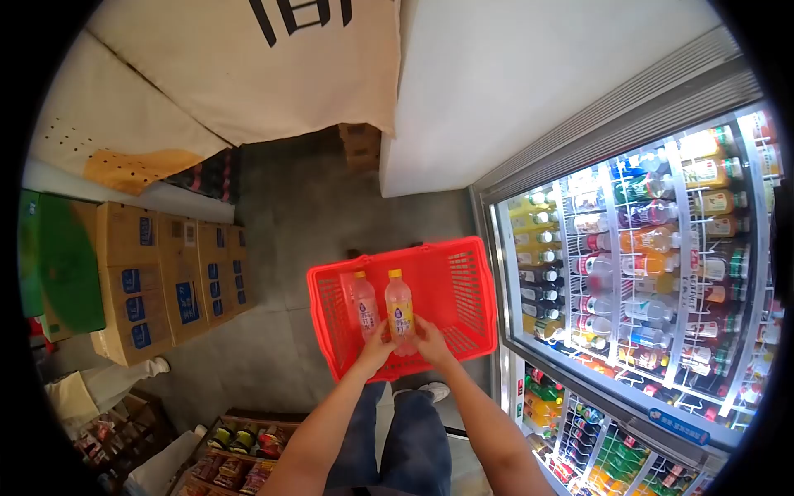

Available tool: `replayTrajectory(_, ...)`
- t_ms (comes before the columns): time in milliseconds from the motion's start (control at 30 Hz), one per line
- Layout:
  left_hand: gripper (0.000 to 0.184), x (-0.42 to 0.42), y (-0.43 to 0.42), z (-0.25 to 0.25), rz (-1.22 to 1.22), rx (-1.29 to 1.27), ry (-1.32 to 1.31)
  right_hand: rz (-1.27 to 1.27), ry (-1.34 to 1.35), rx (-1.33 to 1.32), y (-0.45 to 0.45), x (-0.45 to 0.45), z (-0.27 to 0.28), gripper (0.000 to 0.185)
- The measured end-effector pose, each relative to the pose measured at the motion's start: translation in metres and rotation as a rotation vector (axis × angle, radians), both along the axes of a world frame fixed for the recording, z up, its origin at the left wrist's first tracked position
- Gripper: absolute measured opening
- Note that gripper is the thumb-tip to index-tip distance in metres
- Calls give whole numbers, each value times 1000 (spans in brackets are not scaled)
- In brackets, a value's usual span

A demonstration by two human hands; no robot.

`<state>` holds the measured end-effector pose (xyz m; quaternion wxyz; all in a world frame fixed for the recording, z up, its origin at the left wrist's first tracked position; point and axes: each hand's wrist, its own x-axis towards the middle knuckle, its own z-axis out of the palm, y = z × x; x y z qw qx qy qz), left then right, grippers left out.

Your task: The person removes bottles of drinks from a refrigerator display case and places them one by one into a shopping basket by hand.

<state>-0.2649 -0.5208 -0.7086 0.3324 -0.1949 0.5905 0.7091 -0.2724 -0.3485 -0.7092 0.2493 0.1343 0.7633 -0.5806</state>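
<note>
Red basket [473, 331]: 2 btls [400, 307] w/ yellow caps; hands [404, 342] on btls.

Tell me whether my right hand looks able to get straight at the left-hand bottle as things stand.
Probably not directly: the right hand is on the right-hand yellow-capped bottle, which lies between it and the left-hand bottle. The left hand also crowds the lower end.

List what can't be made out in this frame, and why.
All in the head view:
Fine print on the left bottle and right bottle: too small.
Some fingertips of the left hand and right hand: behind the bottles.
Part of the red basket's inside: behind bottles and hands.
Full lettering on the hanging cloth: cut off by the top edge.
</note>
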Motion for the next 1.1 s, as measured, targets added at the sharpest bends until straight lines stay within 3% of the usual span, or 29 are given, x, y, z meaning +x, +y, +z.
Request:
replayTrajectory(133,60,0,3,-38,2,-16,-64,17,-44,108,0,-2,-49,50)
replayTrajectory(200,53,3,8,-60,81,-48,9,-26,92,41,-3,3,-89,49)
replayTrajectory(300,44,3,16,-74,67,-219,-5,121,-27,81,-3,-15,-77,47)
replayTrajectory(333,36,4,19,-78,80,-285,41,57,-33,121,-8,-14,-76,46)
replayTrajectory(500,40,11,27,-108,82,-526,141,103,-24,187,-12,-22,-83,46)
replayTrajectory(767,39,4,34,-92,-91,-812,20,20,-70,182,-22,-12,-107,45)
replayTrajectory(933,39,29,21,-88,-104,-906,134,52,-157,253,-29,-9,-54,48)
replayTrajectory(1033,30,38,4,-73,-110,-741,268,0,-113,255,-26,-3,4,47)
replayTrajectory(1100,28,43,-1,-74,29,-483,166,-53,-61,236,-21,6,31,47)
